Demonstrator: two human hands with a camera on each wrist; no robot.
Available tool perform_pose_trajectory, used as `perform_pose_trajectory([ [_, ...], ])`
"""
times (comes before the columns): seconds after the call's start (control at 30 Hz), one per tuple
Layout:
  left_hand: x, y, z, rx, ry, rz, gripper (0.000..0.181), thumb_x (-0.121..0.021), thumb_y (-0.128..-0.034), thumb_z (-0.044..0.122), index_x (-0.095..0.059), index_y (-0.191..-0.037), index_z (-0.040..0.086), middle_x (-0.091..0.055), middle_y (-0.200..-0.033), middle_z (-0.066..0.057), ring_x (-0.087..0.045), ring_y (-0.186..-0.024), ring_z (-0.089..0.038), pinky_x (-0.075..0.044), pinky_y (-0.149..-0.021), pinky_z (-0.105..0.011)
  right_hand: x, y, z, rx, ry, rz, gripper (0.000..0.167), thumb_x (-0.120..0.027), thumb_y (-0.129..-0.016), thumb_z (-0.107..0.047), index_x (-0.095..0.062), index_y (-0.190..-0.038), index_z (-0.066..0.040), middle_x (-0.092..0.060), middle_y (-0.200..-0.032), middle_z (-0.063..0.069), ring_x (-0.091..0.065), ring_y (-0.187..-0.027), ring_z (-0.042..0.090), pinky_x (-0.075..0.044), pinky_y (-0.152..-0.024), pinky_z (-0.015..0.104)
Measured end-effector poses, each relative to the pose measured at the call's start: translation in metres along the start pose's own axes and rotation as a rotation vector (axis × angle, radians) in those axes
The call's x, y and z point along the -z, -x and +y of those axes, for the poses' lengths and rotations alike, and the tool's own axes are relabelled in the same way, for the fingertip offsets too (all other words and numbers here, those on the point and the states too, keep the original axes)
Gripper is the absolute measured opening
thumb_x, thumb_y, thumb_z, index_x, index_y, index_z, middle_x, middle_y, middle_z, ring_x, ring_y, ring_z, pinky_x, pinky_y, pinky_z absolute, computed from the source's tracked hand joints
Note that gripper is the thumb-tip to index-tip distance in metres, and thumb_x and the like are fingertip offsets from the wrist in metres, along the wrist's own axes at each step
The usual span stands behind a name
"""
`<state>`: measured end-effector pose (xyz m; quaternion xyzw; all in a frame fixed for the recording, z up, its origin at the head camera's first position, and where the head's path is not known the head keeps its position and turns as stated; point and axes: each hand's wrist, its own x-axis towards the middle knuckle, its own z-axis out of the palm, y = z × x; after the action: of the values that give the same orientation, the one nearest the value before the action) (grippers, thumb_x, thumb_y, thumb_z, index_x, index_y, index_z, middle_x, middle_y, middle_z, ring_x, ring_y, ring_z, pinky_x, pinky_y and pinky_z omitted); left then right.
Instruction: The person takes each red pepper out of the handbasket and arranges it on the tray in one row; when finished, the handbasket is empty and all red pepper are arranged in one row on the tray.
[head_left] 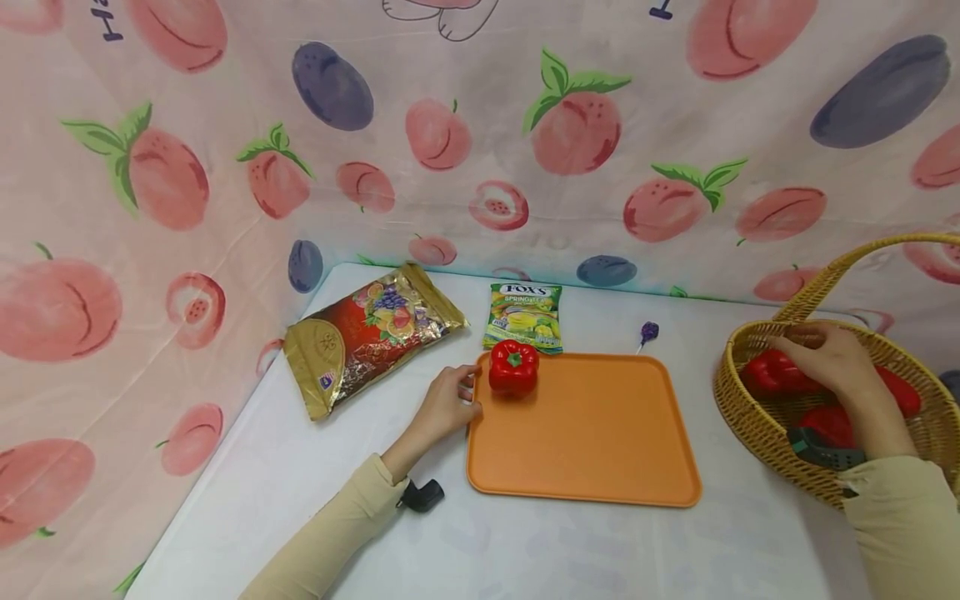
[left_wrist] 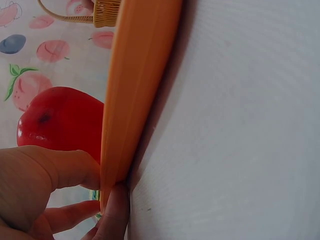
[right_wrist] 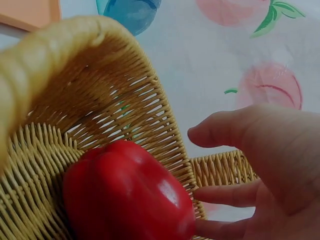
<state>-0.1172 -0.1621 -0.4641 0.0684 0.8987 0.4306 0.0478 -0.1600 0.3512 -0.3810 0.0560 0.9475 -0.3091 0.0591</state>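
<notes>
Red bell pepper (head_left: 513,368), single unit, sits on the orange tray (head_left: 592,433) at its upper left corner, just to the right of the left fingertips and not held by them. Left hand (head_left: 446,402): thumb and fingers pinch the left rim of the tray; in the left wrist view the thumb bears on the outer wall and a finger meets the rim from the opposite side. Right hand (head_left: 836,362): positioned inside the wicker basket (head_left: 742,429), fingers extended and released, thumb apart. In the right wrist view, two of these fingertips reach the edge of a basket pepper (right_wrist: 130,192); whether they touch it cannot be confirmed. Further red peppers (head_left: 900,392) lie in the basket beneath and beside the right hand. Beyond the left fingers, to the left, lies a gold-and-red bag (head_left: 375,337); ahead of them, behind the tray, lies a green candy packet (head_left: 525,317). A purple lollipop (head_left: 648,332) lies between the two sets of fingers, beyond the tray's far edge.
</notes>
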Motion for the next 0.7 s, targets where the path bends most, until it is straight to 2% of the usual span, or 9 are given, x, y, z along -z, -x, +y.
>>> perform_pose_trajectory([
  [0.33,-0.0005,-0.0001,0.0000,0.006,-0.001,-0.007,0.058,-0.073,-0.0737,-0.003,-0.058,-0.130,-0.003,-0.059,-0.103,-0.014,-0.061,-0.084,-0.019,-0.051,-0.074,-0.031,-0.0028,-0.0060,0.0029,-0.001,-0.028,-0.042,0.080,-0.049,-0.097,-0.048,-0.032,-0.139,0.019,-0.035,-0.135,0.045,-0.032,-0.124,0.060,-0.032,-0.096,0.069],
  [0.57,-0.0010,-0.0005,-0.0015,-0.002,-0.006,0.002,0.059,-0.073,-0.0728,-0.003,-0.059,-0.130,-0.003,-0.059,-0.102,-0.014,-0.061,-0.084,-0.019,-0.051,-0.075,-0.032,-0.0054,-0.0060,0.0044,-0.022,0.014,-0.069,0.082,-0.048,-0.097,-0.049,-0.031,-0.136,0.021,-0.031,-0.134,0.046,-0.032,-0.121,0.058,-0.033,-0.095,0.067],
  [0.7,-0.0010,-0.0008,-0.0013,0.002,-0.013,0.000,0.058,-0.073,-0.0738,-0.003,-0.059,-0.130,-0.003,-0.059,-0.103,-0.014,-0.061,-0.084,-0.018,-0.051,-0.074,-0.031,-0.0042,-0.0067,0.0053,-0.032,0.036,-0.111,0.083,-0.047,-0.097,-0.049,-0.029,-0.135,0.023,-0.031,-0.132,0.046,-0.035,-0.117,0.057,-0.036,-0.093,0.065],
])
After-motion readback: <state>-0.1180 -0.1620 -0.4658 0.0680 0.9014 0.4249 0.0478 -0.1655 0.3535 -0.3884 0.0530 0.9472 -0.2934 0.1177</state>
